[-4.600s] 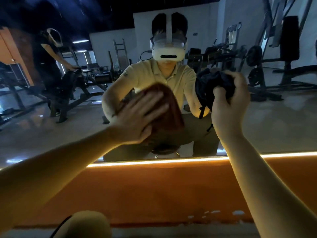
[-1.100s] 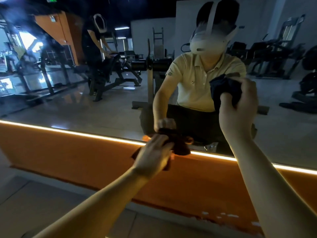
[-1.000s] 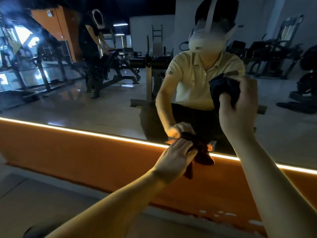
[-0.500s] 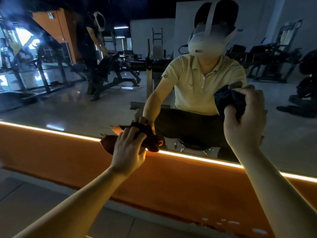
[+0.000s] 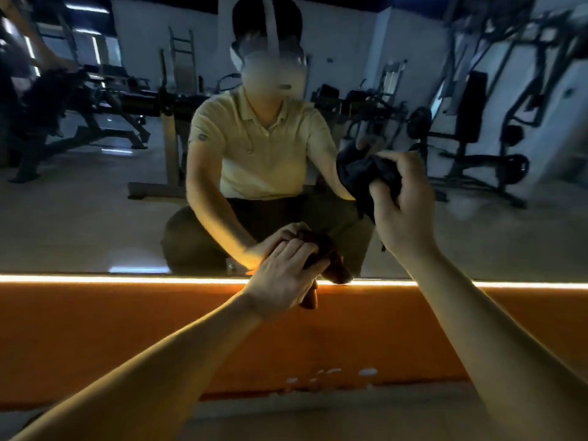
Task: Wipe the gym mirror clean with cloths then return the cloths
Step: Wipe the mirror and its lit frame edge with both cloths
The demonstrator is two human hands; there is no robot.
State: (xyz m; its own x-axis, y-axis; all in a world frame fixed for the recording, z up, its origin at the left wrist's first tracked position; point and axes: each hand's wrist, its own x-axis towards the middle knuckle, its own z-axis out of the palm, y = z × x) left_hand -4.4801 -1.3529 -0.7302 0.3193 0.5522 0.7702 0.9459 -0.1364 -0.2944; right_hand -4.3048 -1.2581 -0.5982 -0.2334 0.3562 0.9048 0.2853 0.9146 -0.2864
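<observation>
1. The left hand [image 5: 286, 275] lies over the brown cloth [image 5: 334, 268] with its fingers nearly straight and presses it flat on the mirror [image 5: 95, 202] just above the light strip [image 5: 95, 278]. A flat palm spreads the pressure, which suits wiping the lowest band of glass. The thumb is hidden, so I cannot tell whether it pinches the cloth.
2. A fold of the brown cloth hangs past the light strip and over the orange wall band [image 5: 95, 329] below it. That is probably slack left by working so close to the glass edge.
3. The right hand [image 5: 404, 205] is clenched round the dark cloth [image 5: 366, 176], bunched in the fist, well above the light strip and to the right of the brown cloth. Whether it touches the glass cannot be told; it looks held in reserve, likely for a drying pass.
4. Judged from this, wiping is under way and neither cloth is returned yet.
</observation>
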